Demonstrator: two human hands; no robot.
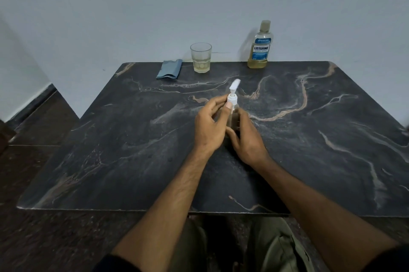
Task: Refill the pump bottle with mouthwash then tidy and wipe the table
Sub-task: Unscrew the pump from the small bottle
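Both hands meeting mid-surface on pump bottle (232, 114): left hand (210, 125) pinching white pump collar, right hand (247, 138) curled round clear body. Mouthwash (261, 48), capped, and glass (201, 57) well apart at far edge, cloth (169, 69) beside glass. Risks, as judged: body twisting in right hand's grip, bottle tipping on slick surface (110, 161), dip tube dripping once lifted out.

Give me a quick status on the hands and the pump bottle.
Left hand pinches the pump collar; right hand holds the pump bottle upright. Mouthwash bottle capped by the wall. Nothing in the way.
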